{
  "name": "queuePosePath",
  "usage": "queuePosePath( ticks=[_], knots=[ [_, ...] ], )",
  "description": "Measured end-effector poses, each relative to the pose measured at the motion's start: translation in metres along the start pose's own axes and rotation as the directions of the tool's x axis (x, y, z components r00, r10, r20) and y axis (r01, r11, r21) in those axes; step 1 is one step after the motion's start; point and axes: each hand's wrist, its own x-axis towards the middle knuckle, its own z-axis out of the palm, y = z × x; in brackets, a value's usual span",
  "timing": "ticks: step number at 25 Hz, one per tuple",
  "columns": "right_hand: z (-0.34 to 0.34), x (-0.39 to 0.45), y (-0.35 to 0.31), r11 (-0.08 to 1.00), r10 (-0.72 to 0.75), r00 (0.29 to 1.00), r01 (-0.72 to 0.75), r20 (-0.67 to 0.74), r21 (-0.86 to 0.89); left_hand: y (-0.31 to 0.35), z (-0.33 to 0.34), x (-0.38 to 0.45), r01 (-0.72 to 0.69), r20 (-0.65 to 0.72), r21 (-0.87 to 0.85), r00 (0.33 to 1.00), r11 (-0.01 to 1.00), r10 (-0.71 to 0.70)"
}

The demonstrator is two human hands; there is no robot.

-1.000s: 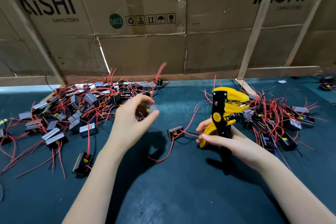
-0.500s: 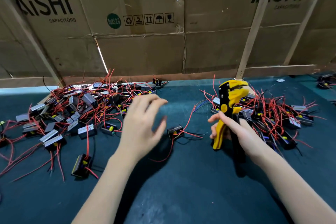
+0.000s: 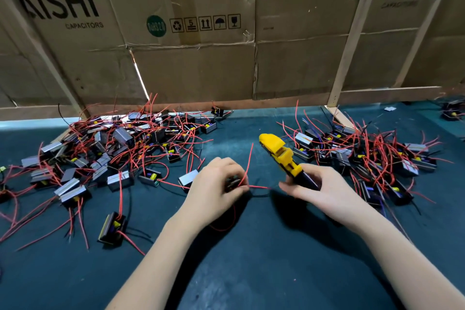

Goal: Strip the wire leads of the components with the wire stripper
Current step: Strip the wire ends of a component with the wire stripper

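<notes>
2 hands work; left hand (image 3: 216, 184) grips a component (image 3: 232, 182); right hand (image 3: 324, 191) grips the wire stripper (image 3: 279, 152).

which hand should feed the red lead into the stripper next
Left. The left hand already grips the component with its red lead sticking up, while the right hand is occupied holding the wire stripper.

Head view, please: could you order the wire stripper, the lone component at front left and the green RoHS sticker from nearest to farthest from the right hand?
1. Wire stripper: held in the right hand.
2. Lone component: front left, on the mat.
3. RoHS sticker: on the cardboard behind.
</notes>
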Motion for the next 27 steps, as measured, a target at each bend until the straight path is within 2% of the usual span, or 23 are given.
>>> queuePosePath(
  ticks=[2,3,4,5,6,7,8,12,18,21,23,25,26,27],
  knots=[
    [-0.004,0.003,0.008,0.984,-0.037,0.973,-0.004,-0.230,-0.176,-0.002,0.001,0.001,0.088,-0.018,-0.187,0.996,0.979,-0.093],
    [-0.007,0.004,0.011,0.970,-0.071,0.938,-0.015,-0.338,-0.244,-0.003,0.001,0.002,0.144,0.008,-0.327,0.989,0.934,-0.149],
    [-0.011,0.004,0.014,0.951,-0.104,0.904,-0.032,-0.415,-0.308,-0.002,0.002,0.003,0.193,0.048,-0.496,0.979,0.846,-0.196],
    [-0.014,0.004,0.016,0.927,-0.126,0.881,-0.059,-0.456,-0.370,-0.001,0.003,0.003,0.232,0.088,-0.657,0.969,0.718,-0.232],
    [-0.016,0.004,0.018,0.902,-0.137,0.869,-0.089,-0.476,-0.423,0.001,0.004,0.002,0.260,0.124,-0.765,0.957,0.590,-0.261],
    [-0.018,0.004,0.020,0.877,-0.146,0.862,-0.114,-0.485,-0.466,0.002,0.006,0.002,0.271,0.136,-0.815,0.949,0.513,-0.285],
    [-0.018,0.004,0.022,0.857,-0.156,0.858,-0.129,-0.490,-0.499,0.003,0.007,0.002,0.274,0.137,-0.829,0.944,0.486,-0.299],
    [-0.011,0.006,0.023,0.806,-0.170,0.847,-0.175,-0.504,-0.565,0.003,0.012,0.003,0.273,0.133,-0.828,0.944,0.489,-0.303],
    [-0.011,0.009,0.027,0.697,-0.131,0.845,-0.292,-0.518,-0.654,0.001,0.015,0.005,0.302,0.130,-0.733,0.942,0.609,-0.310],
    [-0.011,0.009,0.026,0.726,-0.105,0.850,-0.289,-0.515,-0.625,-0.003,0.009,0.006,0.238,0.062,-0.717,0.958,0.656,-0.281],
    [-0.011,0.008,0.026,0.741,-0.088,0.854,-0.287,-0.512,-0.607,-0.005,0.001,0.007,0.244,0.095,-0.790,0.955,0.562,-0.280],
    [-0.010,0.007,0.025,0.747,-0.070,0.860,-0.290,-0.505,-0.598,-0.008,-0.005,0.007,0.329,0.249,-0.857,0.938,0.398,-0.240],
    [-0.010,0.007,0.024,0.754,-0.059,0.863,-0.291,-0.502,-0.589,-0.010,-0.008,0.007,0.372,0.324,-0.858,0.927,0.355,-0.190],
    [-0.010,0.006,0.023,0.761,-0.048,0.865,-0.292,-0.500,-0.579,-0.010,-0.010,0.006,0.410,0.384,-0.837,0.912,0.363,-0.146]
  ],
)
